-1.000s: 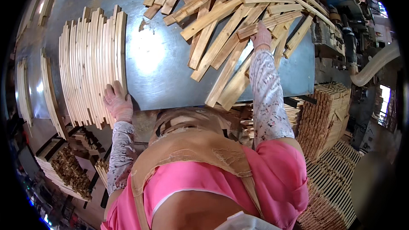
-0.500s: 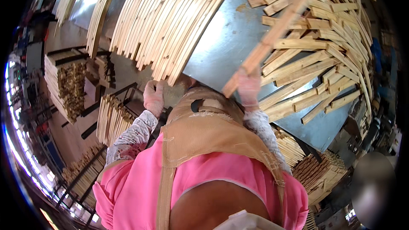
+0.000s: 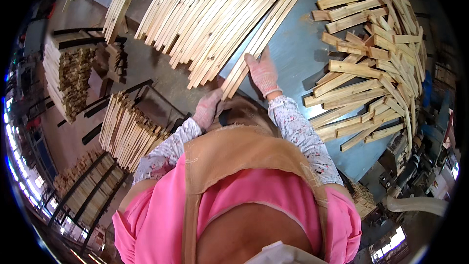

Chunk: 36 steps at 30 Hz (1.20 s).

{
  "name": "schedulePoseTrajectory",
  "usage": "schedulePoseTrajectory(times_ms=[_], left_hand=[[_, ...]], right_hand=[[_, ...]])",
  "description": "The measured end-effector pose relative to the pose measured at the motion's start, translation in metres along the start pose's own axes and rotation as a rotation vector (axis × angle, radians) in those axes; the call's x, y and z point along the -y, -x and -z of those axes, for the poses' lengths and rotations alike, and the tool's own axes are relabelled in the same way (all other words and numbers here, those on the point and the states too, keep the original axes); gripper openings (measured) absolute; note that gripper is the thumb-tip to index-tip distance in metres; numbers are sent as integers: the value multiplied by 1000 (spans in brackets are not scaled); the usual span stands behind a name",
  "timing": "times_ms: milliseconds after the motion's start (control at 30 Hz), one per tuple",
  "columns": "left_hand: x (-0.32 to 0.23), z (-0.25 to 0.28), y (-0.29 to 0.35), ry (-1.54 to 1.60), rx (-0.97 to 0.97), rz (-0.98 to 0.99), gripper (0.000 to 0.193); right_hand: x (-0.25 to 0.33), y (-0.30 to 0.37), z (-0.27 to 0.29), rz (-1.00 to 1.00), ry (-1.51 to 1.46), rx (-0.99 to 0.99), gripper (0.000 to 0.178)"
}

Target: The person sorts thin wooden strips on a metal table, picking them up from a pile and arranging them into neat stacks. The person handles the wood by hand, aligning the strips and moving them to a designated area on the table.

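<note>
Two or three pale wooden strips (image 3: 266, 41) lie side by side at a slant, a narrow gap apart from a row of similar strips (image 3: 210, 12) on the metal table (image 3: 298, 34). My right hand (image 3: 264, 74), in a pinkish knit glove, grips their right edge, with the thumb over the wood. At their near ends is my left hand (image 3: 209, 108), gloved too, its fingers closed about the end of the strips; its fingertips are partly hidden.
A loose, crossed pile of short wooden pieces (image 3: 359, 68) covers the table's right side. More strips (image 3: 122, 5) lie at the far left. Stacked wood (image 3: 71, 76) and racked strips (image 3: 129, 129) stand on the floor to the left. A pale hose (image 3: 415, 204) is at the lower right.
My right hand has carried a wooden strip from the right pile leftward, and it now lies beside the row. My left hand has shifted right to the strips' near ends.
</note>
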<state>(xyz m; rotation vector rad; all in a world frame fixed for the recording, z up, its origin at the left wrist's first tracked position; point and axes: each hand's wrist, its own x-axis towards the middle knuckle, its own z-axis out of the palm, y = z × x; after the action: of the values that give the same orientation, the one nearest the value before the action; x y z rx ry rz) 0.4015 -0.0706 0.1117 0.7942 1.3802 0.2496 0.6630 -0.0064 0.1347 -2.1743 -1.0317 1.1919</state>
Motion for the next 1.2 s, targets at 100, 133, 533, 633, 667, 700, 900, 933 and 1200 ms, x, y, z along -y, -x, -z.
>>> schedulePoseTrajectory(times_ms=[100, 133, 533, 633, 667, 700, 900, 933, 1200], left_hand=[[-18, 6, 23, -256, -52, -271, 33], [-30, 18, 32, -172, -15, -267, 33], [-158, 52, -40, 646, 399, -189, 56], [-211, 51, -109, 515, 177, -225, 47], [-227, 57, -127, 464, 207, -259, 46], [-244, 66, -144, 418, 234, -299, 45], [-462, 28, -275, -223, 157, -761, 43], [-517, -30, -272, -270, -12, -879, 47], [-618, -216, -326, -287, 72, -1125, 81]], right_hand=[[-10, 12, 14, 22, -58, -35, 96], [-11, 12, 19, -8, -87, -17, 96], [37, -7, 12, 61, -16, 264, 106], [19, 1, 31, 131, 121, 274, 83], [-6, 1, 23, 193, 142, 210, 76], [-12, 8, 31, 265, 175, 239, 75], [-57, 32, 64, 78, 75, 192, 71], [-77, 27, 68, 117, 43, 148, 70], [-55, -6, 174, 169, 148, -306, 65]])
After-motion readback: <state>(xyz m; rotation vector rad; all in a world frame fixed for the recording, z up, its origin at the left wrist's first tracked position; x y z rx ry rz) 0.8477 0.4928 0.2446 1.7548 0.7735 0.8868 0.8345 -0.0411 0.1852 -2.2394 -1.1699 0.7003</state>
